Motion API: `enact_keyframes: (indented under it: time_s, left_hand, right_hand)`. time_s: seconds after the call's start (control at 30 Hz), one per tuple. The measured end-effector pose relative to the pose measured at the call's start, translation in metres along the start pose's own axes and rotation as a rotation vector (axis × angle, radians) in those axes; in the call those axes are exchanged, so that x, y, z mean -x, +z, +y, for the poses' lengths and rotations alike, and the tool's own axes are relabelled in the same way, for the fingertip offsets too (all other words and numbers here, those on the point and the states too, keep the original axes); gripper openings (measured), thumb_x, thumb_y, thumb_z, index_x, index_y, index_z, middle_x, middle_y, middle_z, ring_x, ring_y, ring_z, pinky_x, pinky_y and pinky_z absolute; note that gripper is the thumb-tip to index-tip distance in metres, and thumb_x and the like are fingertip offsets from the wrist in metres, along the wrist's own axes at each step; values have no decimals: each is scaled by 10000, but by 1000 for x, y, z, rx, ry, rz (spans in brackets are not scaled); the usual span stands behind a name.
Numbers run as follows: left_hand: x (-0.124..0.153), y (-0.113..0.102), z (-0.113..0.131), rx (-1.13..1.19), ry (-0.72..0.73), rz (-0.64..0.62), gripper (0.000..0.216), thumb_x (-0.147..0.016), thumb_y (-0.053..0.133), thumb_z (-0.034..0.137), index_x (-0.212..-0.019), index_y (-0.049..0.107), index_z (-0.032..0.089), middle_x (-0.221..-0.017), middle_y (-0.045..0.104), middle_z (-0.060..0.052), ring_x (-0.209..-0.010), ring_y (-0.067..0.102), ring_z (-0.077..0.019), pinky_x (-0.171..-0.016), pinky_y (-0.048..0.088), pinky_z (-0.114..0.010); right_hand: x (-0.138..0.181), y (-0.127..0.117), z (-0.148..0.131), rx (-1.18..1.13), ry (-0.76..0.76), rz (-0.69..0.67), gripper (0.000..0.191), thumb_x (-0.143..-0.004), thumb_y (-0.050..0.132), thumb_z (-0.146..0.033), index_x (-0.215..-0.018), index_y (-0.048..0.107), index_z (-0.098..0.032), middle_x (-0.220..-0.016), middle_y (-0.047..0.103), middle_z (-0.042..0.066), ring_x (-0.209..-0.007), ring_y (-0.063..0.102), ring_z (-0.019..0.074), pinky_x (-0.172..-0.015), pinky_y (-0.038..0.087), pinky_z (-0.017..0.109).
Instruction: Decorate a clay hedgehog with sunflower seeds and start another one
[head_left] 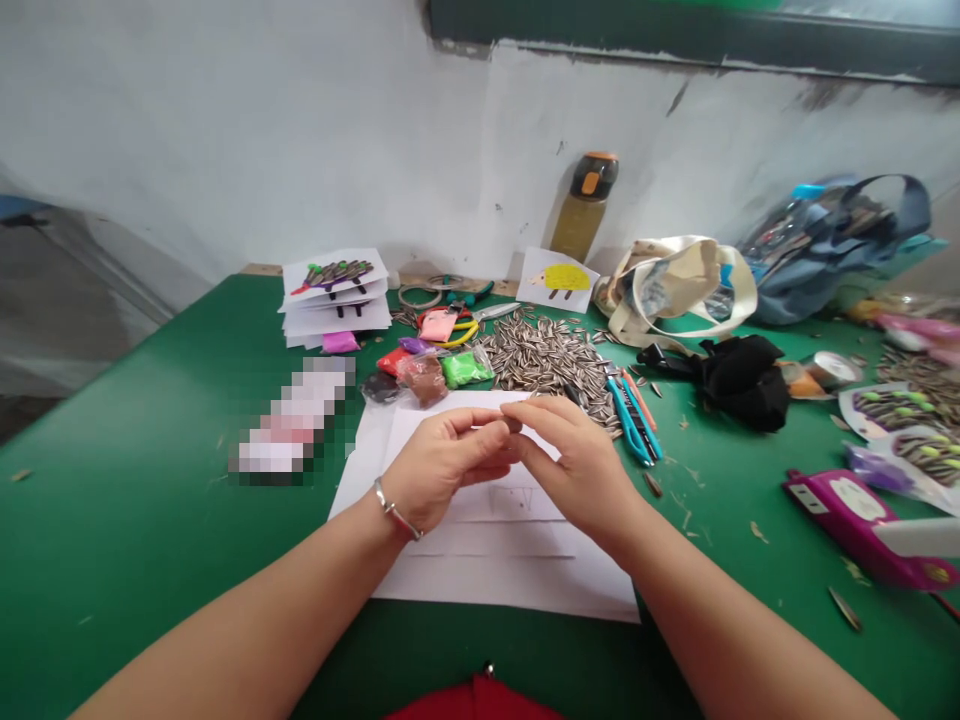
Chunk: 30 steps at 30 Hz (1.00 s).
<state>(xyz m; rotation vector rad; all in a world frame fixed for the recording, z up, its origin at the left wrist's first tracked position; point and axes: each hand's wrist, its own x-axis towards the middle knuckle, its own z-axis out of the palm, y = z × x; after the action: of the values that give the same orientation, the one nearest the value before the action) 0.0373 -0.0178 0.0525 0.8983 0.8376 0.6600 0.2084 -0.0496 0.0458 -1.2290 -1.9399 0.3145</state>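
Person's L hand (442, 465) & R hand (581, 455) pinch a small brown lump (513, 424) b/w narrowed fingertips, above stacked white paper sheets (480, 580), prob. for fine control; grey striped seeds (540, 355) heaped far right of sheets, prob. for easy reach. Lump's exact ID unclear.

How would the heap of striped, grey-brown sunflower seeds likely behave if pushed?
The striped seed heap would probably spread, its pieces lying loose. Single seeds are likely light, being small, and may slide more than roll, given their narrow, pointed shape.
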Motion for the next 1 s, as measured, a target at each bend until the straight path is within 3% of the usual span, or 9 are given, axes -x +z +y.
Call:
enact_keyframes:
  time_s: [0.2, 0.33, 0.43, 0.53, 0.63, 0.77, 1.0]
  left_hand:
    - [-1, -1, 0, -47, 29, 59, 311, -710, 806, 394, -916, 730, 173, -892, 707, -53, -831, 668, -186, -831, 531, -384]
    - [-2, -2, 0, -47, 70, 58, 279, -720, 802, 346, -909, 727, 154, -922, 710, -66, -875, 664, -197, -857, 536, -389]
    - [-1, -2, 1, -72, 100, 47, 277, -732, 794, 332, -915, 725, 136, -906, 719, -76, -859, 673, -194, -852, 541, -371]
    - [0, -1, 3, -117, 142, 59, 271, -719, 804, 328, -882, 730, 126, -846, 724, -72, -775, 683, -186, -792, 556, -347]
    - [1, 0, 4, -151, 172, 76, 256, -694, 822, 323, -834, 733, 127, -755, 713, -44, -678, 677, -166, -723, 563, -321]
    - [0, -1, 5, -134, 125, 51, 299, -683, 831, 364, -827, 724, 125, -765, 712, -42, -693, 689, -168, -729, 569, -316]
    - [1, -4, 10, -141, 35, 100, 662, -710, 803, 451, -1261, 572, 166, -868, 741, -73, -776, 712, -198, -736, 585, -351]
  right_hand:
    - [3, 4, -1, 30, 45, 18, 309, -903, 545, -231, -1210, 582, -237, -1054, 677, 79, -969, 605, 235, -858, 488, 434]
    - [-1, -1, -3, -240, 286, -34, 429, -820, 658, -298, -1235, 562, -245, -1109, 664, 70, -927, 625, 208, -834, 518, 401]
    - [-4, -5, -5, -368, 414, -97, 289, -839, 641, -340, -1105, 643, -229, -998, 701, 53, -872, 643, 198, -810, 518, 387]
    - [-5, -6, -6, -398, 418, -112, 148, -850, 629, -320, -943, 701, -231, -895, 720, 27, -844, 649, 190, -797, 501, 367]
    - [-4, -6, -7, -396, 409, -92, 119, -845, 635, -297, -906, 719, -240, -871, 726, 13, -837, 650, 185, -783, 487, 351]
    - [-3, -6, -4, -406, 402, -89, 109, -849, 620, -260, -874, 724, -241, -852, 724, 1, -816, 645, 169, -757, 481, 329]
    - [-7, -8, -3, -427, 453, -87, 111, -826, 626, -262, -865, 722, -222, -848, 727, 10, -804, 643, 167, -730, 484, 320]
